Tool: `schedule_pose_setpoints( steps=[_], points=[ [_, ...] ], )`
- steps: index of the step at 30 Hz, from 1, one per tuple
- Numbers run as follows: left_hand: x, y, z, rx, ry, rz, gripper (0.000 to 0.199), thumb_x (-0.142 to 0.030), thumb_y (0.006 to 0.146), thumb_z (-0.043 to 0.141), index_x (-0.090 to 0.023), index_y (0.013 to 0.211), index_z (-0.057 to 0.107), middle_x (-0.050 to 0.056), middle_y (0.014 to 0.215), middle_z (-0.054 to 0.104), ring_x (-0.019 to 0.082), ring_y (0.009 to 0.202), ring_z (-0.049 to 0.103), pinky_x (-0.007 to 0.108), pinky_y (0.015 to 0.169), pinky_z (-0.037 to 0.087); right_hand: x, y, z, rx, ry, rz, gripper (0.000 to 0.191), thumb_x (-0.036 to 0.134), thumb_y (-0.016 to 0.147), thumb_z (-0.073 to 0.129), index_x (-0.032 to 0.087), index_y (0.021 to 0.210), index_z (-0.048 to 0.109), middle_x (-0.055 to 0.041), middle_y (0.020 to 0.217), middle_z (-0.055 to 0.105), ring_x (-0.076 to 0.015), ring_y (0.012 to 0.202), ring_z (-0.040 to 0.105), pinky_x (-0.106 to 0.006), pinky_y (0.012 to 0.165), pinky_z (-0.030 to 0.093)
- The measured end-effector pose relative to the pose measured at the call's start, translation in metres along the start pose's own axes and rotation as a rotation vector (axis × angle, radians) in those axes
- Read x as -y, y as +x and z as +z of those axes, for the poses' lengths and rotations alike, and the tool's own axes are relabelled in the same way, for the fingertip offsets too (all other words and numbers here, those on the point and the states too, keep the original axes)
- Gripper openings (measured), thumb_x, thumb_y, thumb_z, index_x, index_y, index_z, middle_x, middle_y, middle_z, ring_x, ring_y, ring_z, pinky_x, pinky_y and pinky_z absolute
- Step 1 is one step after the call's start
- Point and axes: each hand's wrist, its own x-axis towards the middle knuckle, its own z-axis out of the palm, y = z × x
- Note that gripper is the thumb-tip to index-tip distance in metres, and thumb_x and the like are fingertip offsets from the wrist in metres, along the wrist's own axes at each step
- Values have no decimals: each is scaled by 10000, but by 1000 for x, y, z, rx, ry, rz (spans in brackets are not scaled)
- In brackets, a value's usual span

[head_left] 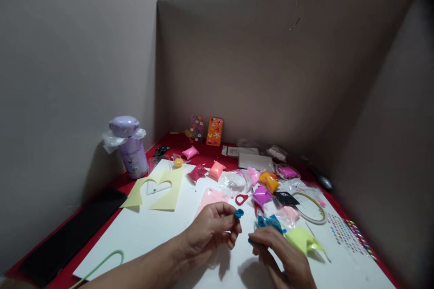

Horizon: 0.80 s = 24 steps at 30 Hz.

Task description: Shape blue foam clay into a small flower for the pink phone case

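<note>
My left hand (219, 226) is closed in a pinch on a small blue clay piece (239, 213), which looks curled like a little rosette. To its right my right hand (283, 253) is also closed, with a tiny blue clay bit (250, 240) showing at its fingertips. The two hands are apart over the white board (135, 244). Just beyond my right hand lies a blue clay packet (270, 222), and a yellow-green packet (301, 239) is beside it. A pink phone case (212, 196) rests behind my left hand, next to red-handled scissors (242, 199).
Several coloured packets, such as an orange one (269, 182), crowd the board's right side with a tape roll (313, 210) and gem stickers (349, 235). Yellow paper (169, 189) with a heart cutout lies left. A purple wrapped container (134, 156) and decorated phone cases (214, 131) stand behind.
</note>
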Motion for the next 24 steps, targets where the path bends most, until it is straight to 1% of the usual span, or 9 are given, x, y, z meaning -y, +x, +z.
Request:
schedule_pose_setpoints(
  steps=[3, 6, 8, 10, 13, 16, 18, 20, 24],
  points=[
    [1, -1, 1, -3, -23, 5, 208, -255, 741, 688, -101, 816, 568, 60, 681, 613, 81, 503, 533, 183, 476, 408, 7, 11, -4, 50, -23, 7, 195, 84, 852, 467, 198, 993, 540, -47, 794, 591, -141, 686, 589, -225, 605, 485],
    [3, -1, 1, 3, -41, 16, 195, -258, 756, 671, -95, 819, 583, 65, 698, 609, 80, 517, 531, 183, 483, 411, 12, 26, -10, 152, -38, 1, 168, 83, 852, 481, 200, 955, 543, -38, 804, 595, -134, 700, 588, -214, 616, 486],
    [4, 0, 1, 3, -50, 24, 188, -263, 769, 657, -91, 802, 589, 67, 702, 607, 79, 517, 531, 183, 483, 411, 12, 33, -13, 202, -32, 25, 151, 96, 858, 484, 203, 939, 553, -31, 796, 596, -131, 700, 583, -216, 624, 483],
    [3, 2, 3, -8, -53, 51, 187, -262, 775, 651, -85, 791, 594, 74, 716, 609, 79, 527, 536, 180, 485, 411, 9, 38, -14, 215, -19, 71, 118, 123, 864, 488, 201, 911, 563, -24, 767, 592, -128, 673, 573, -219, 612, 477],
    [-2, 4, 9, -65, -45, 115, 187, -241, 753, 675, -75, 802, 606, 77, 737, 608, 82, 562, 542, 175, 492, 416, 3, 42, -12, 152, 30, 152, 75, 166, 868, 493, 191, 855, 562, -22, 755, 587, -125, 662, 568, -212, 598, 474],
    [-11, 5, 18, -99, -23, 137, 198, -236, 721, 704, -81, 790, 603, 45, 646, 583, 84, 537, 526, 181, 490, 419, 2, 46, -8, 103, 71, 190, 70, 179, 864, 500, 187, 821, 554, -19, 748, 585, -122, 659, 565, -207, 597, 474],
    [-16, 4, 24, -126, -13, 150, 212, -230, 693, 723, -88, 795, 603, 40, 655, 583, 92, 550, 532, 191, 498, 427, 3, 49, -6, 94, 84, 180, 62, 169, 857, 510, 186, 815, 553, -18, 742, 581, -123, 659, 563, -210, 599, 470],
    [-19, 2, 29, -154, 1, 163, 225, -228, 668, 739, -98, 790, 602, 32, 657, 582, 98, 560, 535, 196, 500, 427, 5, 51, -2, 62, 87, 140, 59, 153, 849, 519, 185, 814, 556, -20, 740, 577, -125, 666, 559, -216, 599, 461],
    [-16, 3, 33, -209, 34, 210, 248, -246, 637, 759, -103, 752, 592, 22, 641, 579, 95, 543, 527, 205, 497, 430, 6, 49, 6, -40, 52, 60, 86, 127, 845, 517, 184, 803, 567, -21, 706, 561, -126, 651, 543, -227, 590, 444]
  ],
)
